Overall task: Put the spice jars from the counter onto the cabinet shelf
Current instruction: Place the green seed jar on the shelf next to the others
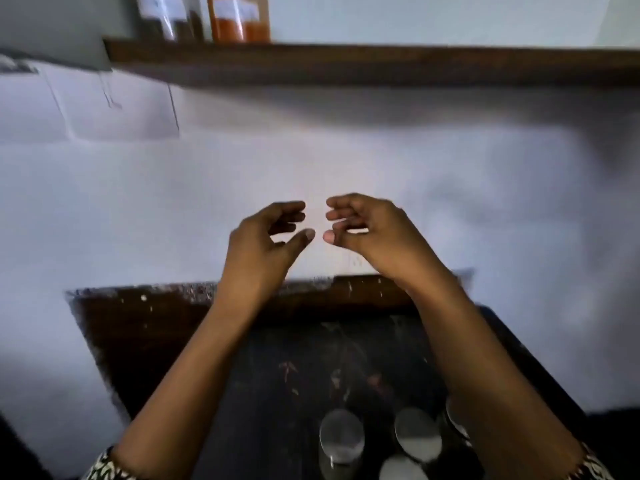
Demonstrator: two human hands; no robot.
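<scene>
My left hand (266, 240) and my right hand (367, 233) hover side by side in front of the white wall, fingers curled apart, holding nothing. Below them, on the dark counter (242, 375), stand several spice jars with silver lids: one (341, 433) between my forearms, another (417, 434) beside it, and a third (401, 469) at the bottom edge. Up on the dark wooden shelf (346, 60) stand a jar of orange powder (239, 19) and a jar of dark spice (166, 19); their tops are cut off by the frame.
A grey cabinet door (59, 29) hangs at the top left beside the shelf. The shelf runs on to the right of the two jars. The counter's back edge (173, 292) meets the white wall.
</scene>
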